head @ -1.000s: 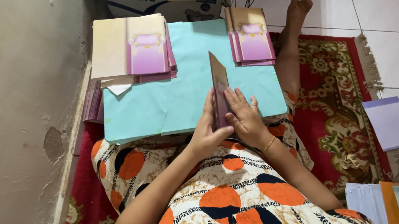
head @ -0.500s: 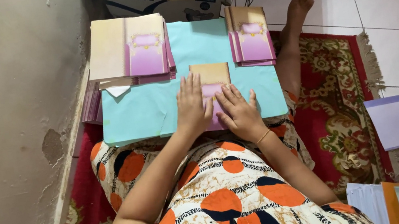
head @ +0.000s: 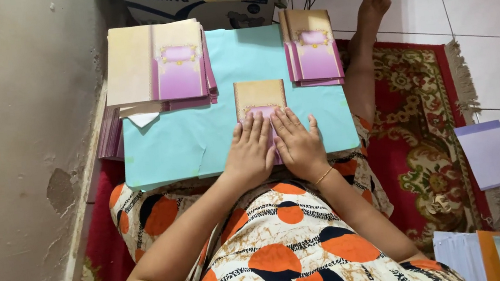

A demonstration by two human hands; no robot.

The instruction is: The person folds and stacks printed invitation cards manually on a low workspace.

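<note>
Head view, seated on the floor, a light-blue board (head: 198, 141) across the lap as a work surface. Both hands lie flat, fingers extended, palms down on one folded card (head: 259, 96) at the board's near centre: left hand (head: 250, 153) on the card's lower left, right hand (head: 298, 146) on the lower right, thumbs nearly meeting. Neither hand grips anything; they press. The card's tan upper part with its ornate border shows beyond the fingertips; the lower part is hidden under the hands. Judgement: this card is folded shut and is being flattened along its fold, so its fold looks done and only setting it aside is left. At the board's far left sits a stack of wider printed sheets (head: 156, 66), tan and pink-violet, apparently the unfolded supply, with more sheets (head: 109, 133) below it beside the wall. At the far right sits a smaller stack of folded cards (head: 313, 48), probably the finished ones, though how many it holds cannot be counted from here. The supply stack looks the thicker, so much of the work seems left.
</note>
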